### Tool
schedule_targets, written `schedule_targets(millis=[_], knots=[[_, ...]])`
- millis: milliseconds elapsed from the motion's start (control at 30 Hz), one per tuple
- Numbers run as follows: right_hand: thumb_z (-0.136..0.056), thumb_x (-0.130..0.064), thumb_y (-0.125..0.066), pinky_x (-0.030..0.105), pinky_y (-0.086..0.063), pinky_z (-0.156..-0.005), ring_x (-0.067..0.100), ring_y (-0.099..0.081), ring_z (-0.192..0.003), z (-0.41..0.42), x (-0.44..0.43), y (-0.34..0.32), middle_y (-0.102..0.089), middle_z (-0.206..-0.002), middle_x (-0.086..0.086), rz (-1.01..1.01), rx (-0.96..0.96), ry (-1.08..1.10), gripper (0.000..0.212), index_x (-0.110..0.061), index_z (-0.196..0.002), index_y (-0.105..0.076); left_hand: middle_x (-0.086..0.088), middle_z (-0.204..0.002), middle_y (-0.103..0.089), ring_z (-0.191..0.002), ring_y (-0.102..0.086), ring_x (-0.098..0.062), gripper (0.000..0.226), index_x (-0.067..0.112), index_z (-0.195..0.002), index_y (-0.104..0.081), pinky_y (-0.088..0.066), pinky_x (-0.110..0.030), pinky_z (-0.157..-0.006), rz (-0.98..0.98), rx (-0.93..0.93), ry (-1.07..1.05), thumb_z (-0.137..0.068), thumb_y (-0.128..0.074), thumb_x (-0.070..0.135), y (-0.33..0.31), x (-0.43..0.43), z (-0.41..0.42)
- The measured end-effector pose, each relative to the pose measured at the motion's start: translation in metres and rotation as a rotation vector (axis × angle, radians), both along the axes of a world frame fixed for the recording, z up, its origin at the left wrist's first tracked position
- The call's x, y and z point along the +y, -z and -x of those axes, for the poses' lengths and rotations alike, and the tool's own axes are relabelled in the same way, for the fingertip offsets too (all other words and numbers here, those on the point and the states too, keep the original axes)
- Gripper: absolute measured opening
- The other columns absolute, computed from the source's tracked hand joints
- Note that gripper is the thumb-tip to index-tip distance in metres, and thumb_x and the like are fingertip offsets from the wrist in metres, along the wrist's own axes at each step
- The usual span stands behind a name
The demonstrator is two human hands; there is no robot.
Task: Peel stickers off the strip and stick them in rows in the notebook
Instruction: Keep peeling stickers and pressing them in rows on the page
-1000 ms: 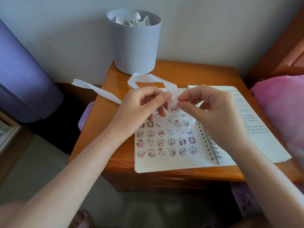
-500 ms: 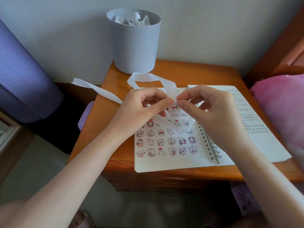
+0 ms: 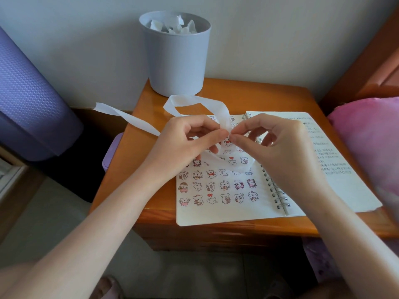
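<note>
An open spiral notebook [image 3: 220, 214] lies on a small wooden table [image 3: 254, 98]. Its left page carries rows of little cartoon bear stickers [image 3: 224, 185]. A long white backing strip [image 3: 129, 119] loops above the page, and one end trails off the table's left side. My left hand [image 3: 190, 145] pinches the strip between thumb and forefinger over the upper part of the page. My right hand [image 3: 274, 145] meets it fingertip to fingertip, pinching at a red-and-white bear sticker [image 3: 227, 141] on the strip.
A grey bin [image 3: 174, 55] holding crumpled white paper stands at the table's back edge against the wall. A purple padded object [image 3: 28, 100] is at the left. A pink cushion [image 3: 371, 143] lies at the right. The notebook's right page has handwriting.
Both hands rose slightly and drew closer, so the fingertips now meet at the sticker on the strip. The strip's loop has barely shifted.
</note>
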State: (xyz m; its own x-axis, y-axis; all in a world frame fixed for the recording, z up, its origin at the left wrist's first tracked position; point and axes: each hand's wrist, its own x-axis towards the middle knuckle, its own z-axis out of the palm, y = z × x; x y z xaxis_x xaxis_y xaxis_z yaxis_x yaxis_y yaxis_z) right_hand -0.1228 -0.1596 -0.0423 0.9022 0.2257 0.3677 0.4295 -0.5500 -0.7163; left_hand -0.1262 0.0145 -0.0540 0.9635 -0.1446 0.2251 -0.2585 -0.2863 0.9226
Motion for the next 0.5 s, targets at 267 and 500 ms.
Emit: schedule_targets(millis=[267, 500], knots=[[-0.079, -0.023, -0.074, 0.018, -0.045, -0.058, 0.005, -0.058, -0.068, 0.0008, -0.0008, -0.0011, -0.067, -0.074, -0.015, -0.040, 0.025, -0.029, 0.006, -0.021, -0.084, -0.072, 0.014, -0.064, -0.067, -0.052, -0.060, 0.002, 0.007, 0.018, -0.081, -0.068, -0.043, -0.009, -0.051, 0.013, -0.004, -0.002, -0.085, -0.065, 0.023, -0.0019, -0.0004, 0.0015], [-0.079, -0.019, -0.075, 0.021, -0.047, -0.059, 0.006, -0.061, -0.070, 0.0013, 0.0005, 0.0004, -0.069, -0.074, -0.012, -0.049, 0.026, -0.008, 0.004, -0.022, -0.081, -0.072, 0.013, -0.065, -0.067, -0.053, -0.060, 0.001, 0.010, 0.015, -0.082, -0.069, -0.043, -0.010, -0.051, 0.022, 0.005, -0.009, -0.086, -0.065, 0.023, -0.0012, -0.0001, 0.0012]])
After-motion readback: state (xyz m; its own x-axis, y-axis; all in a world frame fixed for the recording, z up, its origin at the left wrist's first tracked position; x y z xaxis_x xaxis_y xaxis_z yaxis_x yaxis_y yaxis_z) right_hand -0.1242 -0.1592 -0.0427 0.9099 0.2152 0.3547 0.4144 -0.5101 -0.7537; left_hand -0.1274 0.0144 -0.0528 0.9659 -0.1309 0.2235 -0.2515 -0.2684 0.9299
